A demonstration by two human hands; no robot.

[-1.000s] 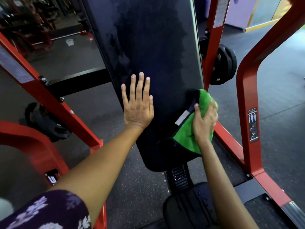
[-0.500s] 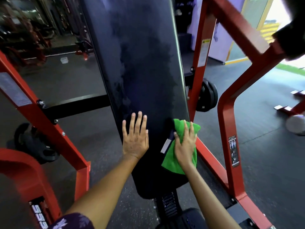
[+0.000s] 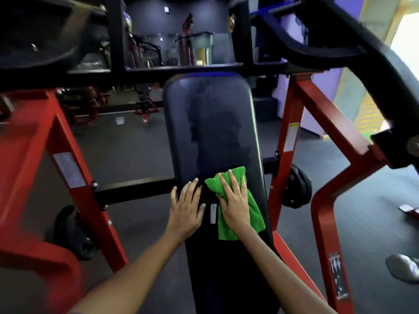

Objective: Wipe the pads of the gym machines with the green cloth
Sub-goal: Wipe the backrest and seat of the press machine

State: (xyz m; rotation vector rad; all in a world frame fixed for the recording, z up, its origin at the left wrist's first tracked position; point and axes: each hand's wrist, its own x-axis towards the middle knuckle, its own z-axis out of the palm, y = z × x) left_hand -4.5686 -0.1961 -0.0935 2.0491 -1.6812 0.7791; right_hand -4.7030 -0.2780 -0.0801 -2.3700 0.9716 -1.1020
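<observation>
- A red machine frame (image 3: pixel 292 123) stands on both sides of the pad, on dark gym floor.
- The long black back pad (image 3: pixel 210 123) runs up the middle, with streaky marks on its upper half.
- The green cloth (image 3: pixel 254 211) lies on the pad's lower right part.
- The right hand (image 3: pixel 234 203) presses flat on the cloth, fingers straight.
- The left hand (image 3: pixel 187 211) lies flat on the pad just beside it, fingers spread, holding nothing.

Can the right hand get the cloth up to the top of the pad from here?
Probably yes. The right hand lies flat on the cloth, low on the pad, and the face above looks bare. The top sits far up, so it may take a lean.
</observation>
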